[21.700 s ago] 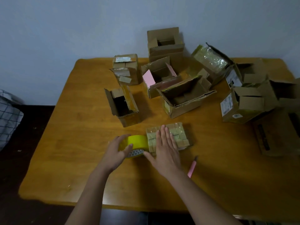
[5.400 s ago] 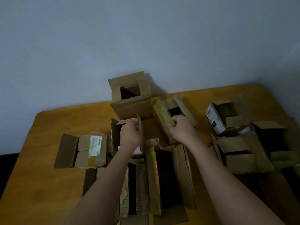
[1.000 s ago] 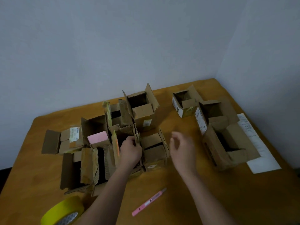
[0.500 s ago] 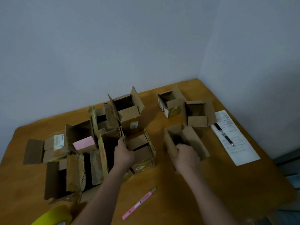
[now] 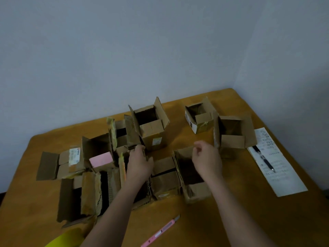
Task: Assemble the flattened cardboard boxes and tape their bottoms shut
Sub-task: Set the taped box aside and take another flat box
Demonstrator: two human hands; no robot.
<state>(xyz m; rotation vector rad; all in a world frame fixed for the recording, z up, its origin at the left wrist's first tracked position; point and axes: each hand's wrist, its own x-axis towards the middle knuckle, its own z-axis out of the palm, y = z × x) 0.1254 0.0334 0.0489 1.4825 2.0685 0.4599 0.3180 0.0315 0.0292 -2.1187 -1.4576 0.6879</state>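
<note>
Over near the front middle of the surface (image 5: 222,220) we've got two open boxes jammed side by side, and that's where we're working. Our left hand (image 5: 139,164) has its fingers curled round an upright cardboard flap (image 5: 132,138) just left of the near-left box (image 5: 164,177), so that grip is closed on cardboard. Our right hand (image 5: 207,160) hovers over the near-right box (image 5: 191,175) with the fingers loosely bent and nothing in them; looks like it sits just above the far wall, though we can't tell if it's touching. Best guess, we're squaring these up among the others, so the trick is to steady the cluster with the left while the right takes a wall, not a floppy flap, or the whole thing skews. We'd also watch the neighbours, they're packed tight and one nudge shifts the lot. The tall box (image 5: 151,125) stands right behind our left hand, two more boxes (image 5: 199,116) sit further right by a sheet of paper (image 5: 277,166) with a pen (image 5: 263,160) on it. For taping, the yellow tape roll (image 5: 65,240) is down at the bottom-left edge and the pink cutter (image 5: 161,232) lies near us between our forearms, both well apart from either hand.
</note>
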